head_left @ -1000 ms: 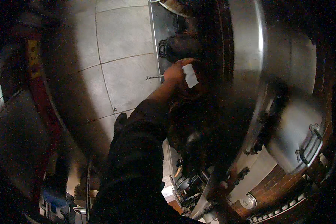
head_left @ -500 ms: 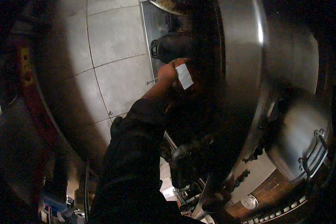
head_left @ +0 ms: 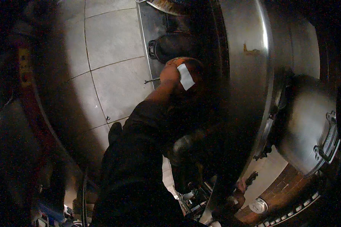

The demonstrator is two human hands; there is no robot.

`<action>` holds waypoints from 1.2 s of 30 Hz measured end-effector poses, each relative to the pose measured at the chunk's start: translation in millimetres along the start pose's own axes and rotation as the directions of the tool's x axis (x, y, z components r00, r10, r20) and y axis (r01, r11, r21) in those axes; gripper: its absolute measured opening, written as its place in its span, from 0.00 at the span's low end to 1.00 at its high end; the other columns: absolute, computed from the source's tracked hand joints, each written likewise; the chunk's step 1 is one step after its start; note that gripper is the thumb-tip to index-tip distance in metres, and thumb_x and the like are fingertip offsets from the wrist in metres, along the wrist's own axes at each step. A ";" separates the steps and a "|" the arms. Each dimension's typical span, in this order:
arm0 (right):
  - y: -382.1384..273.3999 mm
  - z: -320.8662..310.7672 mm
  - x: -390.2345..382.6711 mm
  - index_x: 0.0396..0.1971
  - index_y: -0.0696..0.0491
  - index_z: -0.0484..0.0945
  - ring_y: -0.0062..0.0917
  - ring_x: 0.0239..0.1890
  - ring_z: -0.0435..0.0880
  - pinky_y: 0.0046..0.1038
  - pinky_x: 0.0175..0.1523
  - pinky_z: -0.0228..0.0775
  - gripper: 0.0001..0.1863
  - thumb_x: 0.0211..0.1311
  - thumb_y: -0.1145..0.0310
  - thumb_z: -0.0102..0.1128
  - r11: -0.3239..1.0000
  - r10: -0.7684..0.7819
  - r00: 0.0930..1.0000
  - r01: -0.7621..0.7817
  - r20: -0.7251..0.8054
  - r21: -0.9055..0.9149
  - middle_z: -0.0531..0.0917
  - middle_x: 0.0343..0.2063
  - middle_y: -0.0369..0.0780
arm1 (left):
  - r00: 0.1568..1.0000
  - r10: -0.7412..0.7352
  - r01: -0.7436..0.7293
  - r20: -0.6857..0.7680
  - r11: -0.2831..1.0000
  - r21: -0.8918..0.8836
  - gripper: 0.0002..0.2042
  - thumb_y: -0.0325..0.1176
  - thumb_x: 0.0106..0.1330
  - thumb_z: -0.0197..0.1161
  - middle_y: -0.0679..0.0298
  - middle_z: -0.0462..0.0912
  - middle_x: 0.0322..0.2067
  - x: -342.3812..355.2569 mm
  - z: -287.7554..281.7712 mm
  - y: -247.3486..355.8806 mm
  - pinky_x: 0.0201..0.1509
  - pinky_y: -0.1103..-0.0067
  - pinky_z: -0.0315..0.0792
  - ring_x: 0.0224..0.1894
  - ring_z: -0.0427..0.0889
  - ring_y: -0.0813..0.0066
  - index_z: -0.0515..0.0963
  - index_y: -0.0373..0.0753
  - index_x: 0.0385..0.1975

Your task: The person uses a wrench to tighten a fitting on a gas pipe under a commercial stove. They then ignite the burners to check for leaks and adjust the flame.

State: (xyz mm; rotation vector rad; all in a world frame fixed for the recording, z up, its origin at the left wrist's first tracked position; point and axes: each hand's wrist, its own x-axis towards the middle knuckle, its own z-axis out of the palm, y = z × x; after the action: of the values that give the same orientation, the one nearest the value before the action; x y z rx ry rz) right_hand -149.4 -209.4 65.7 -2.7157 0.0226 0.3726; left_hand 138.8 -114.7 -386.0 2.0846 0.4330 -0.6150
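My left hand [head_left: 170, 74], on a dark-sleeved arm rising from the lower edge, is closed at the left side of a rounded orange-brown container [head_left: 182, 60]. A white label [head_left: 186, 76] shows on the container, just right of my fingers. Deep shadow hides most of its body, and I cannot tell what is inside. Beyond it sits a black pot [head_left: 174, 47] with a side handle. From beside my wrist, a thin dark rod [head_left: 152, 81] juts left over the floor. My right hand does not show.
Pale floor tiles [head_left: 115, 60] lie left of a metal edge. A wide pan [head_left: 170, 5] stands at the far end. On the right are a curved steel surface [head_left: 250, 30] and a large steel pot [head_left: 308, 121] with a handle. Lower right, a round metal lid-like thing [head_left: 258, 205] lies near brown tiles.
The view has shifted slightly, with the large pot now farther right. More of the container's orange rim shows. My left hand keeps its grip at the same side.
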 end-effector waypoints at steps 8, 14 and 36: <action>-1.7 -5.6 -5.3 0.54 0.63 0.60 0.39 0.58 0.63 0.36 0.63 0.52 0.24 0.67 0.59 0.40 1.000 0.014 1.000 -0.013 0.019 -0.017 0.64 0.57 0.51 | 0.860 0.414 -0.445 -0.299 0.895 -0.041 0.23 0.32 0.54 0.58 0.56 0.71 0.52 -2.3 -4.2 1.9 0.51 0.62 0.72 0.48 0.76 0.52 0.68 0.52 0.53; -1.5 -6.0 -6.5 0.54 0.63 0.60 0.39 0.58 0.63 0.36 0.63 0.52 0.24 0.67 0.60 0.40 1.000 -0.014 1.000 0.014 0.002 -0.017 0.64 0.57 0.50 | 0.973 0.227 -0.229 -0.030 0.971 -0.065 0.19 0.34 0.52 0.60 0.50 0.78 0.40 -57.3 -60.8 -5.3 0.47 0.61 0.71 0.43 0.77 0.50 0.71 0.45 0.47; -2.3 1.9 3.4 0.42 0.61 0.69 0.46 0.47 0.71 0.40 0.53 0.60 0.14 0.65 0.67 0.43 0.952 -0.280 0.889 0.307 -0.363 0.017 0.74 0.42 0.52 | 0.988 -0.040 0.051 -0.147 0.996 0.074 0.14 0.42 0.52 0.60 0.48 0.80 0.30 -670.5 -313.7 -48.5 0.39 0.62 0.71 0.35 0.79 0.49 0.76 0.37 0.32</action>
State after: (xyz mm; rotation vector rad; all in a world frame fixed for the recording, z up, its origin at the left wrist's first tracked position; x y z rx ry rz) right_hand -146.4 -206.4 64.0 -2.6191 -0.2672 -0.2097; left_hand -351.0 125.7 116.7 2.2078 0.5491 -0.5153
